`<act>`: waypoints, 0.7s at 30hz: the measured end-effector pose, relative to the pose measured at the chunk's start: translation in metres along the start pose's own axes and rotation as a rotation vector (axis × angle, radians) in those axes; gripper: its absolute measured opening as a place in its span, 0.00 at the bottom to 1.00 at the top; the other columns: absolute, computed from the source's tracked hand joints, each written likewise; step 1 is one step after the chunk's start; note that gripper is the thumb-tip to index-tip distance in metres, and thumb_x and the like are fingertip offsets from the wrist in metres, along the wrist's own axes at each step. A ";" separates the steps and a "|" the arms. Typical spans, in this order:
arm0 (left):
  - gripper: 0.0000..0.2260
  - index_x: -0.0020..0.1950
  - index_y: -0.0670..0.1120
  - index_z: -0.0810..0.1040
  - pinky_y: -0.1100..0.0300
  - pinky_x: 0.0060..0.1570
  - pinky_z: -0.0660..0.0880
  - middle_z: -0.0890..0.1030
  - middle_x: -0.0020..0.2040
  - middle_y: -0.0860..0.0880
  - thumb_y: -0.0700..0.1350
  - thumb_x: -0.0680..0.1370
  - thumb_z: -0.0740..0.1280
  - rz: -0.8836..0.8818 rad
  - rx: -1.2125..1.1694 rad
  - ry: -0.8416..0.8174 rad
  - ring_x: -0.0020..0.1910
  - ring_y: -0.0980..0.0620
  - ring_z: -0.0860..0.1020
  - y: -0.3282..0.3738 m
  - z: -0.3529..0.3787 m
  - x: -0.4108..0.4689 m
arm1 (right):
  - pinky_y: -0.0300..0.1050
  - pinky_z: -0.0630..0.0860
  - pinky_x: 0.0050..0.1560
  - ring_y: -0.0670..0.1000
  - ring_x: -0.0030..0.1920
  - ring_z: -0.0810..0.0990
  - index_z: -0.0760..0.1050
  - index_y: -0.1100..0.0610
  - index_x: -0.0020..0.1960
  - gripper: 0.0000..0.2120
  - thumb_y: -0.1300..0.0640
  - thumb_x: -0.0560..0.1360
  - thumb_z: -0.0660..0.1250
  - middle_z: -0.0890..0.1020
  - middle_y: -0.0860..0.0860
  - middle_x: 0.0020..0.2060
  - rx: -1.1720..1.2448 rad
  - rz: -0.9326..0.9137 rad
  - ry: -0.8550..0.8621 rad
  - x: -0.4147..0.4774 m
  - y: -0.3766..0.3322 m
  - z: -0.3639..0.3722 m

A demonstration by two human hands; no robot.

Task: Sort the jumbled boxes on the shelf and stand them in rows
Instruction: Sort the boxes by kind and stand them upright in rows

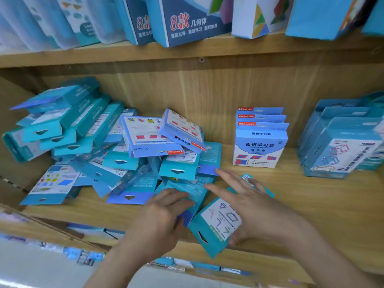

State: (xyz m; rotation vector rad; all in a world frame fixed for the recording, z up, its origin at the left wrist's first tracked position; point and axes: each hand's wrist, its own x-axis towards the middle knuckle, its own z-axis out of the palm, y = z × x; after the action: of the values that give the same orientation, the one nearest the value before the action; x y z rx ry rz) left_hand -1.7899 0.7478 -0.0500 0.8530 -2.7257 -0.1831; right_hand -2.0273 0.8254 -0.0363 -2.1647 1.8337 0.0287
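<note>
A jumbled pile of teal and blue boxes (pixel 116 161) covers the left half of the wooden shelf (pixel 307 196). My left hand (pixel 164 217) lies on a flat teal box (pixel 187 190) at the pile's front, with its thumb under the box's blue hang tab. My right hand (pixel 253 206) holds a tilted teal box with a white shape label (pixel 216 227) that sticks out over the shelf's front edge; its fingers are spread on top and its thumb is underneath. Three light-blue boxes (pixel 260 146) stand upright in a row, one behind the other, at the middle right.
Another group of upright blue boxes (pixel 338 146) stands at the far right. The upper shelf carries larger boxes (pixel 187 21) and packets. Bare wood shows between the two standing groups and in front of them. A lower shelf with goods (pixel 87 254) lies below.
</note>
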 end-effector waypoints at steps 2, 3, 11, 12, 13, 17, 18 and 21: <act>0.32 0.68 0.55 0.69 0.47 0.62 0.72 0.72 0.69 0.50 0.48 0.62 0.63 -0.029 0.151 -0.166 0.67 0.47 0.71 -0.006 0.014 -0.010 | 0.58 0.43 0.74 0.44 0.73 0.30 0.36 0.34 0.73 0.59 0.42 0.59 0.77 0.28 0.40 0.72 -0.017 0.006 0.009 -0.003 -0.004 0.004; 0.37 0.72 0.55 0.65 0.47 0.65 0.69 0.69 0.71 0.48 0.49 0.61 0.62 -0.045 0.225 -0.226 0.69 0.46 0.68 -0.006 0.018 -0.013 | 0.58 0.44 0.74 0.45 0.74 0.31 0.36 0.34 0.72 0.59 0.43 0.59 0.77 0.27 0.40 0.71 -0.012 0.009 0.014 -0.004 -0.005 0.007; 0.23 0.67 0.55 0.73 0.48 0.59 0.73 0.76 0.66 0.49 0.50 0.72 0.60 -0.015 0.183 -0.055 0.63 0.47 0.76 -0.018 0.028 -0.009 | 0.58 0.45 0.75 0.55 0.76 0.37 0.42 0.36 0.75 0.52 0.41 0.64 0.75 0.33 0.45 0.75 -0.025 0.086 -0.040 -0.010 -0.021 0.018; 0.22 0.64 0.54 0.76 0.46 0.55 0.76 0.78 0.64 0.48 0.48 0.70 0.64 0.005 0.174 -0.030 0.60 0.46 0.78 -0.021 0.027 -0.006 | 0.60 0.43 0.75 0.57 0.76 0.36 0.40 0.37 0.75 0.52 0.40 0.65 0.74 0.36 0.47 0.76 -0.049 0.108 -0.056 -0.009 -0.024 0.023; 0.21 0.62 0.52 0.79 0.45 0.52 0.77 0.80 0.61 0.48 0.46 0.68 0.68 0.024 0.175 -0.006 0.58 0.45 0.79 -0.023 0.026 -0.004 | 0.62 0.44 0.74 0.59 0.76 0.38 0.41 0.37 0.75 0.50 0.39 0.66 0.72 0.40 0.49 0.77 -0.067 0.116 -0.049 -0.009 -0.027 0.029; 0.18 0.54 0.52 0.83 0.47 0.47 0.79 0.83 0.54 0.52 0.44 0.66 0.67 0.086 0.193 0.035 0.52 0.48 0.82 -0.027 0.024 -0.001 | 0.58 0.63 0.68 0.57 0.67 0.73 0.63 0.41 0.68 0.37 0.30 0.62 0.65 0.75 0.47 0.66 -0.173 0.019 0.173 -0.017 -0.021 0.043; 0.16 0.53 0.53 0.83 0.47 0.47 0.79 0.83 0.53 0.54 0.45 0.68 0.64 0.099 0.176 0.053 0.52 0.49 0.82 -0.027 0.023 -0.002 | 0.53 0.61 0.68 0.52 0.65 0.75 0.66 0.41 0.66 0.33 0.31 0.64 0.61 0.77 0.43 0.64 -0.131 -0.010 0.264 -0.021 -0.017 0.045; 0.17 0.52 0.52 0.84 0.54 0.53 0.77 0.83 0.53 0.55 0.46 0.72 0.57 0.103 0.032 0.115 0.53 0.51 0.82 -0.027 0.012 -0.003 | 0.44 0.61 0.65 0.39 0.65 0.72 0.70 0.41 0.65 0.25 0.39 0.69 0.64 0.76 0.35 0.62 0.262 -0.044 0.571 -0.035 -0.017 0.030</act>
State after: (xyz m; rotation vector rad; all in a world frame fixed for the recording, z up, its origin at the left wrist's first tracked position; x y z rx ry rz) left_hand -1.7762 0.7276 -0.0680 0.7062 -2.6635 -0.0671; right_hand -2.0119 0.8690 -0.0542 -2.1588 1.9196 -0.8703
